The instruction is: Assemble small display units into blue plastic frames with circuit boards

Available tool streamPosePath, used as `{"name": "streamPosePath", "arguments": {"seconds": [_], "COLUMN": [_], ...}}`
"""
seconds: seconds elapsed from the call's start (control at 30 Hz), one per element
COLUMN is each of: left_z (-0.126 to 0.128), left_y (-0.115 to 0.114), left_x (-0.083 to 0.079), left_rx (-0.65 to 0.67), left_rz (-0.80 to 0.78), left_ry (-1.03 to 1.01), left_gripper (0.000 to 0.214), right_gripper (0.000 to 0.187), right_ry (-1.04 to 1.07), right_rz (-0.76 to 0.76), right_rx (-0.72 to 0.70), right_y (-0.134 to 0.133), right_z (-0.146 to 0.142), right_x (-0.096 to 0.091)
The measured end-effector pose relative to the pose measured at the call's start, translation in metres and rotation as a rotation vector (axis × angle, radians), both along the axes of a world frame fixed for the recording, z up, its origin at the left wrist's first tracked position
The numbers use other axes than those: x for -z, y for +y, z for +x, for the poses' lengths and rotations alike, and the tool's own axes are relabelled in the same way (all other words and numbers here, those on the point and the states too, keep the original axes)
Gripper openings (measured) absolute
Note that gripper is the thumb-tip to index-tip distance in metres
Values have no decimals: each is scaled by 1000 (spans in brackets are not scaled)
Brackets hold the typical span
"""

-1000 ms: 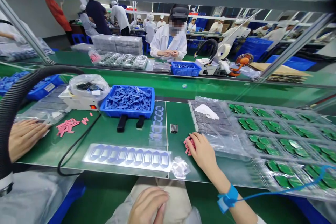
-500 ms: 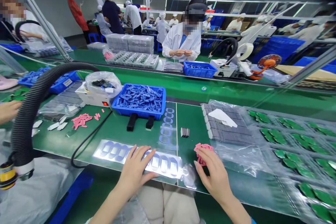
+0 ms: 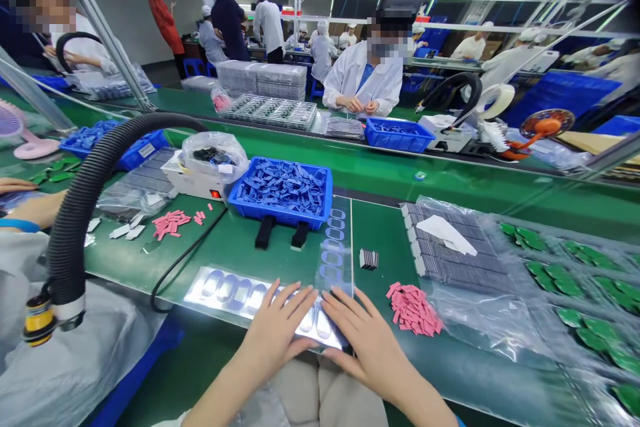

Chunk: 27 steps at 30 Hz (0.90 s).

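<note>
A shiny film strip with a row of oval outlines (image 3: 231, 291) lies along the front edge of the green bench. My left hand (image 3: 280, 320) rests on its middle with the fingers stretched out. Flat over its right end lies my right hand (image 3: 365, 340), fingers spread, hiding that end. A clear sheet with oval rings (image 3: 334, 247) runs away from me just beyond my fingers. To the right sits a pile of small pink strips (image 3: 413, 308). Farther back stands a small stack of dark and white pieces (image 3: 369, 259).
A blue bin of blue parts (image 3: 281, 190) stands behind two black blocks. On the right lie bagged grey strips (image 3: 457, 253) and trays of green pieces (image 3: 555, 277). A black hose (image 3: 70, 233) arches on the left, near another person's hand (image 3: 43, 207). A co-worker sits opposite.
My right hand has left the pink strips and moved left onto the film strip's right end. My left hand stays on the film. The view has shifted slightly left.
</note>
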<state>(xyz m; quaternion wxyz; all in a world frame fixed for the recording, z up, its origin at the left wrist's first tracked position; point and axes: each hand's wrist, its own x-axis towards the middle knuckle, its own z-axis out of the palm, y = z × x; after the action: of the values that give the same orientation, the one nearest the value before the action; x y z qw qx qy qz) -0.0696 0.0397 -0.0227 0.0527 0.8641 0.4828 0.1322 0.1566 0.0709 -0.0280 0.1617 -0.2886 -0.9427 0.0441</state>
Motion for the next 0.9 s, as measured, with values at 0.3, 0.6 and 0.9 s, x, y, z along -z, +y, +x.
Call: {"name": "streamPosePath", "arguments": {"seconds": [0.3,0.6,0.9], "left_z": [-6,-12,-3], "left_y": [1,-47,-70], "left_x": [2,2,23], "left_rx": [2,-7,36], "left_rz": [132,437,380], "left_ry": [-37,-204,-296], "left_gripper": [79,61,51], "right_gripper": [36,27,26], "right_ry": [196,0,-21], "right_rz": [-194,-316,-422], "right_rx": [276,591,536], "right_y": [21,101,106], "right_z": [-20,-106,-99], "right_x": [-6,-18,-12]}}
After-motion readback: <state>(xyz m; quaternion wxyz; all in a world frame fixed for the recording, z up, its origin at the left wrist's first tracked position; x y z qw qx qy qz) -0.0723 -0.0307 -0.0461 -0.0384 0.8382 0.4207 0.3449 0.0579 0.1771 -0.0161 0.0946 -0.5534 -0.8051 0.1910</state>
